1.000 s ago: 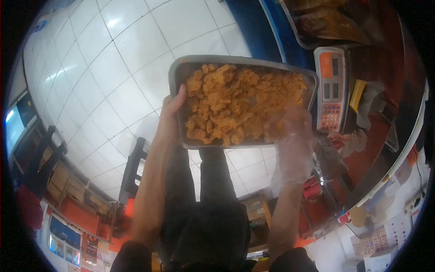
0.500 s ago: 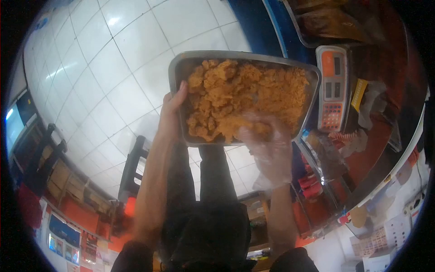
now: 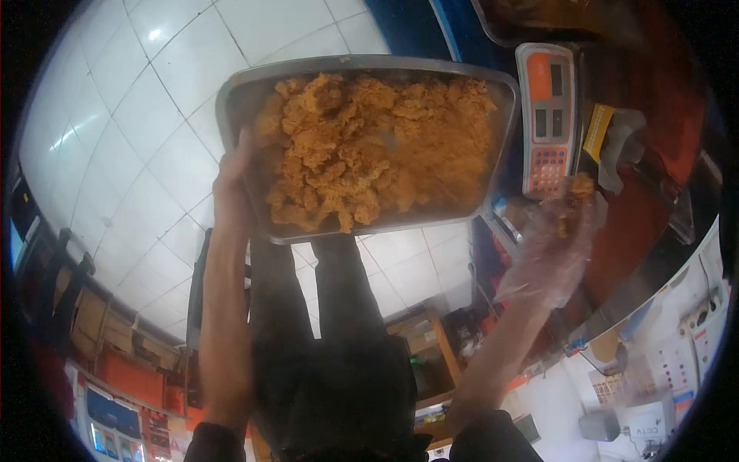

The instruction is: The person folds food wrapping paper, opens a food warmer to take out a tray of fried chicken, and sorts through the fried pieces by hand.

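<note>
My left hand grips the left side of a metal tray, with its thumb over the rim. Golden-brown fried chicken fills much of the tray, heaped to the left and finer toward the right. Off the tray's right side, my right hand, in a clear plastic glove, is closed around a piece of fried chicken. Blur hides how many pieces it holds. That hand is just below the orange-and-white digital scale.
A yellow-marked plastic wrapper lies right of the scale on the dark red counter. Another tray stands at the top right. White floor tiles spread out on the left, and a wooden shelf is below.
My right hand has moved out of the tray to the right, carrying fried chicken toward the scale. The tray and my left hand have shifted left and slightly up in view.
</note>
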A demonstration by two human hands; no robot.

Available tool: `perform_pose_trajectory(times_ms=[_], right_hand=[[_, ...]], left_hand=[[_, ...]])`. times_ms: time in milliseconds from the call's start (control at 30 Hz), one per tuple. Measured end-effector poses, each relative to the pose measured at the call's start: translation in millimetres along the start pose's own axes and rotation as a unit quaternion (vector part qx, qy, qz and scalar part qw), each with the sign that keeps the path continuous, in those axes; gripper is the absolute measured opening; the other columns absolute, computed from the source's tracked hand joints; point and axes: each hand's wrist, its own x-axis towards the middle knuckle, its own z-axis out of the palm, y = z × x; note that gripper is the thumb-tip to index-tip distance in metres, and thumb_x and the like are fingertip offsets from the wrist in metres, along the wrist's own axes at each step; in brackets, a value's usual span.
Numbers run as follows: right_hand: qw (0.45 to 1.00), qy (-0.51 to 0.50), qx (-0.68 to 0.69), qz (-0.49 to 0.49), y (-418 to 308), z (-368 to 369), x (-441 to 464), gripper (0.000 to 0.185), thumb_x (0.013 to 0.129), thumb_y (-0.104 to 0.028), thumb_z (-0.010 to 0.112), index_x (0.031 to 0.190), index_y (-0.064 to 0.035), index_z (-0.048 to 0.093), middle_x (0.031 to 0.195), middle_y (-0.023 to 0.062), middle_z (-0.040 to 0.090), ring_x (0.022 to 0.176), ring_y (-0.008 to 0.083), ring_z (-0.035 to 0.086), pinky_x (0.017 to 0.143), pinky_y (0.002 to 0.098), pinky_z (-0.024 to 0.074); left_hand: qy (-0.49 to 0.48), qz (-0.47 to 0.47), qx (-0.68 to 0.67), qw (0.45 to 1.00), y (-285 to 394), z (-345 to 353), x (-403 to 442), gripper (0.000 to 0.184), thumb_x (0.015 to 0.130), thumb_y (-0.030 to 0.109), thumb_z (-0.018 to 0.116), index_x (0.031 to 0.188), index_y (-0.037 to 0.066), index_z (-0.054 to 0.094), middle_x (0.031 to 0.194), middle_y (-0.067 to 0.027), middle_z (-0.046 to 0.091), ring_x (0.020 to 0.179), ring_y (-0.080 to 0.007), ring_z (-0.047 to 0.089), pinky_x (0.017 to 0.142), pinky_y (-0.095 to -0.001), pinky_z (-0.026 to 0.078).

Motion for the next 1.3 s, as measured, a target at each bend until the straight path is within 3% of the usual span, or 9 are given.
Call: perform_pose_trajectory(times_ms=[133, 200, 333, 367, 433, 600, 700, 1300], right_hand=[[0.980, 0.041, -0.126, -0.147, -36, -7, 54, 0.039, 0.092, -0.022, 0.059, 0.128, -0.0067, 0.052, 0.105, 0.0089, 0.060, 0.083, 0.0139, 0.058, 0.069, 0.0312, 0.0502], [0.963, 0.045, -0.183, -0.191, -47, -6, 73, 0.039, 0.092, -0.021, 0.059, 0.127, -0.0066, 0.052, 0.106, 0.0090, 0.060, 0.083, 0.0140, 0.058, 0.070, 0.0313, 0.0502], [0.929, 0.041, -0.272, -0.246, -60, -1, 94, 0.037, 0.092, -0.021, 0.059, 0.126, -0.0064, 0.053, 0.106, 0.0091, 0.060, 0.084, 0.0144, 0.058, 0.071, 0.0316, 0.0502], [0.920, 0.040, -0.293, -0.257, -66, 2, 102, 0.037, 0.092, -0.020, 0.059, 0.126, -0.0064, 0.053, 0.106, 0.0092, 0.060, 0.085, 0.0145, 0.058, 0.071, 0.0316, 0.0502], [0.907, 0.037, -0.322, -0.270, -71, 4, 113, 0.036, 0.092, -0.020, 0.059, 0.125, -0.0063, 0.053, 0.106, 0.0092, 0.060, 0.085, 0.0146, 0.058, 0.071, 0.0318, 0.0502], [0.885, 0.033, -0.364, -0.290, -80, 11, 128, 0.035, 0.092, -0.019, 0.059, 0.124, -0.0061, 0.054, 0.107, 0.0094, 0.061, 0.087, 0.0151, 0.059, 0.072, 0.0321, 0.0502], [0.877, 0.036, -0.377, -0.297, -77, 9, 127, 0.034, 0.092, -0.019, 0.059, 0.123, -0.0059, 0.055, 0.107, 0.0095, 0.061, 0.087, 0.0153, 0.059, 0.073, 0.0323, 0.0501], [0.836, 0.040, -0.438, -0.329, -71, 13, 132, 0.028, 0.092, -0.015, 0.059, 0.118, -0.0051, 0.058, 0.109, 0.0102, 0.062, 0.092, 0.0169, 0.060, 0.076, 0.0334, 0.0501]], left_hand=[[0.018, -0.008, -0.012, 1.000, -3, -3, -1, 0.060, 0.098, 0.041, 0.045, 0.138, -0.002, 0.035, 0.133, -0.0162, 0.047, 0.119, -0.0273, 0.050, 0.099, -0.0415, 0.044], [0.030, 0.006, -0.009, 0.999, -1, 1, -4, 0.062, 0.091, 0.048, 0.055, 0.122, -0.006, 0.052, 0.116, -0.0146, 0.057, 0.103, -0.0221, 0.057, 0.089, -0.0335, 0.047], [0.012, 0.015, 0.016, 1.000, 2, -6, -7, 0.064, 0.091, 0.048, 0.055, 0.124, -0.006, 0.050, 0.114, -0.0155, 0.058, 0.100, -0.0229, 0.059, 0.087, -0.0333, 0.048], [0.012, -0.001, 0.015, 1.000, 7, -4, -9, 0.064, 0.093, 0.046, 0.051, 0.131, -0.005, 0.043, 0.123, -0.0162, 0.053, 0.107, -0.0253, 0.056, 0.091, -0.0364, 0.047], [0.012, -0.017, 0.016, 1.000, 10, -4, -11, 0.064, 0.096, 0.044, 0.047, 0.137, -0.003, 0.035, 0.131, -0.0170, 0.049, 0.113, -0.0278, 0.054, 0.096, -0.0395, 0.046], [0.048, -0.029, 0.012, 0.998, 13, -3, -16, 0.062, 0.096, 0.043, 0.048, 0.136, -0.002, 0.038, 0.129, -0.0156, 0.051, 0.112, -0.0268, 0.054, 0.095, -0.0393, 0.046], [0.004, -0.025, -0.018, 1.000, 3, -17, -9, 0.060, 0.096, 0.044, 0.049, 0.135, -0.001, 0.040, 0.127, -0.0148, 0.052, 0.112, -0.0260, 0.054, 0.095, -0.0388, 0.046], [0.024, -0.006, 0.028, 0.999, 1, -11, -16, 0.068, 0.090, 0.050, 0.053, 0.130, -0.005, 0.045, 0.120, -0.0175, 0.055, 0.106, -0.0260, 0.057, 0.089, -0.0370, 0.048]])
